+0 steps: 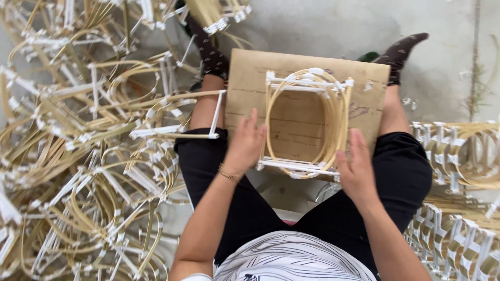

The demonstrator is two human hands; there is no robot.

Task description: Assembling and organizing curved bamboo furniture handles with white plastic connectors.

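Observation:
A bamboo hoop frame [333,112] made of bent yellow strips and white cross sticks lies on a brown wooden board [250,83] across my lap. My left hand [245,145] rests on the board and touches the frame's near left corner, fingers spread. At the near right corner, my right hand [355,166] lies with its fingers against the white sticks. Neither hand clearly grips the frame.
A big tangled heap of similar bamboo frames [83,156] fills the floor to my left. More frames are stacked in a row at my right [458,156]. My legs in black trousers and dark socks stretch forward on the grey concrete floor [323,26].

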